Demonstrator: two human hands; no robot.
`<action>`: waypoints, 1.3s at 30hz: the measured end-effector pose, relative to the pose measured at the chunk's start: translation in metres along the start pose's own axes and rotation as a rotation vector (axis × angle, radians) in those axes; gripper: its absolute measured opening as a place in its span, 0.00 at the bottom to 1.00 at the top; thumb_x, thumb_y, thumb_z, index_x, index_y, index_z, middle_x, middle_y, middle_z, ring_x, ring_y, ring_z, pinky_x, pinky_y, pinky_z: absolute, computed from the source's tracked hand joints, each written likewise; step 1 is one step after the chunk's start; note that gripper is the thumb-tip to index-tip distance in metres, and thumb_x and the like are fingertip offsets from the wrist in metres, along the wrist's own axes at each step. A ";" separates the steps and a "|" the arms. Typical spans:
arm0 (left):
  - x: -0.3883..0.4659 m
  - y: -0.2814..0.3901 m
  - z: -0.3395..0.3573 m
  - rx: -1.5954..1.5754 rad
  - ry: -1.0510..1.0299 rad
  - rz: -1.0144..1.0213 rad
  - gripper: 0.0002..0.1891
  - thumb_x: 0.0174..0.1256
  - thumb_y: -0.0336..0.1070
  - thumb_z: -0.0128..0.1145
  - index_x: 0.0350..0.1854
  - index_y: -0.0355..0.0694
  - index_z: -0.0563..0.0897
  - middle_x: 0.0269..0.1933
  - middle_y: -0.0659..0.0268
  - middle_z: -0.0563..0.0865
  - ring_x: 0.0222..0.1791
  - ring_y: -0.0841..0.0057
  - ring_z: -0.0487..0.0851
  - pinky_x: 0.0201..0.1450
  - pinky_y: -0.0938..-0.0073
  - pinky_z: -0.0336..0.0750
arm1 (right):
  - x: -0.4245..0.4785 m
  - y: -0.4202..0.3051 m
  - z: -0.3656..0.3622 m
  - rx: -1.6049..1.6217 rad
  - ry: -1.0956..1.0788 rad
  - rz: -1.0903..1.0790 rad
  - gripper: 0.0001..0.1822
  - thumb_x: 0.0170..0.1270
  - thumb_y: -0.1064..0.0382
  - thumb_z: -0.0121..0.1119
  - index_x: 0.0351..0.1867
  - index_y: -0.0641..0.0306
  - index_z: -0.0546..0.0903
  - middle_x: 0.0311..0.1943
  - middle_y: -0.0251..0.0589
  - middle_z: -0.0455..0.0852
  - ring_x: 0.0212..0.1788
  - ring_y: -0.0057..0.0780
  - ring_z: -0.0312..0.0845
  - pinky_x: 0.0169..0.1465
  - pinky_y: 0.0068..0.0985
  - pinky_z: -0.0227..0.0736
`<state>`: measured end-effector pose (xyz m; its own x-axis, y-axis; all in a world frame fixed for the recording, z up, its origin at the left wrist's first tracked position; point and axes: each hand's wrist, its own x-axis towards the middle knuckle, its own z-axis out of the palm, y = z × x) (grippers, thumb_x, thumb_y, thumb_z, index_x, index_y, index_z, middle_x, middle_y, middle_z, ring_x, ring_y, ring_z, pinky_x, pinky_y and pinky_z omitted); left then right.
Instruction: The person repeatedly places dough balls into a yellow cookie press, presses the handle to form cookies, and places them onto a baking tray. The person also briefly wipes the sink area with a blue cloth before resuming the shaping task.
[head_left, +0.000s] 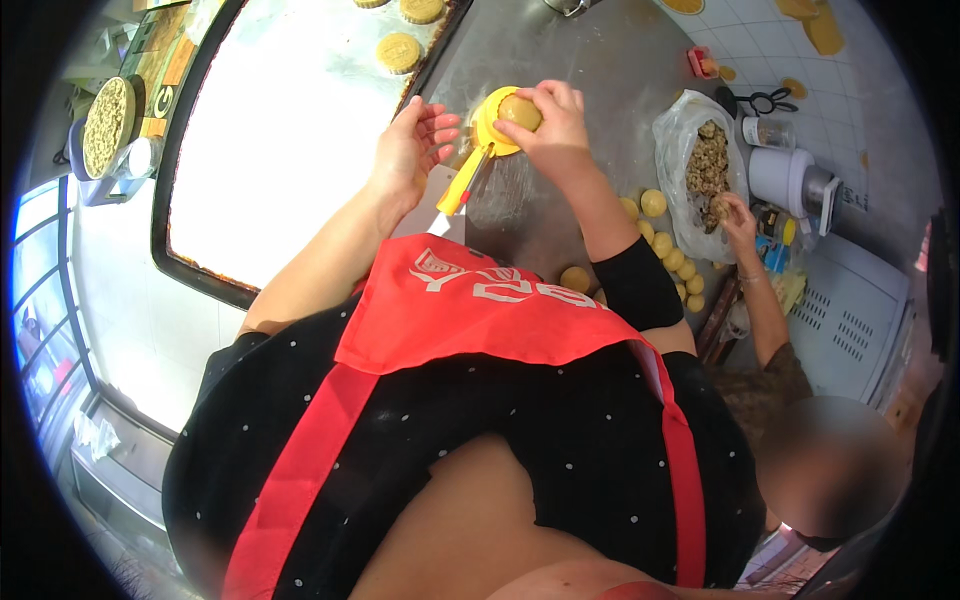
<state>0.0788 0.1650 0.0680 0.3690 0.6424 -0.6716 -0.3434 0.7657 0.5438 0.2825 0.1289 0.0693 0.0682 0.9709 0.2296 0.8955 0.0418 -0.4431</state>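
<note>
My right hand has its fingers around a smooth, pale yellow dough ball. The ball is over the round cup of a yellow pastry mold and partly covers it; whether it rests inside the cup I cannot tell. The mold's yellow handle points toward my apron, with a thin grey and red stick alongside. To the left of the mold, my left hand is held palm inward, fingers apart, with nothing in it. Beneath both hands is a metal worktop with floury smears.
Left is a large baking tray with several stamped round pastries at its far end. More dough balls lie to the right. Past them, a co-worker's hand touches crumbly filling in a plastic bag. A white container stands beyond.
</note>
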 end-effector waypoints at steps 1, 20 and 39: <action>0.001 0.000 -0.001 -0.004 0.004 0.002 0.19 0.73 0.52 0.38 0.46 0.40 0.73 0.41 0.65 0.81 0.41 0.77 0.77 0.46 0.74 0.71 | 0.004 -0.002 -0.001 -0.017 0.031 0.003 0.21 0.51 0.54 0.68 0.44 0.61 0.82 0.47 0.42 0.75 0.52 0.43 0.67 0.57 0.34 0.65; 0.032 0.002 -0.018 -0.074 0.025 0.042 0.21 0.74 0.52 0.38 0.50 0.37 0.73 0.41 0.65 0.80 0.39 0.78 0.77 0.47 0.76 0.71 | 0.048 -0.003 0.051 -0.211 -0.168 -0.033 0.36 0.64 0.34 0.45 0.66 0.55 0.65 0.67 0.45 0.64 0.71 0.49 0.49 0.68 0.48 0.47; 0.018 -0.011 -0.014 -0.041 -0.044 0.069 0.20 0.73 0.50 0.39 0.47 0.38 0.73 0.39 0.66 0.80 0.39 0.79 0.76 0.48 0.75 0.69 | 0.072 0.019 0.065 0.123 0.029 0.141 0.28 0.65 0.45 0.50 0.60 0.61 0.70 0.63 0.47 0.67 0.69 0.50 0.51 0.69 0.51 0.42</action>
<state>0.0770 0.1678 0.0423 0.3807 0.6949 -0.6100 -0.4041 0.7184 0.5662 0.2758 0.2151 0.0218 0.2031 0.9622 0.1815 0.8157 -0.0637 -0.5750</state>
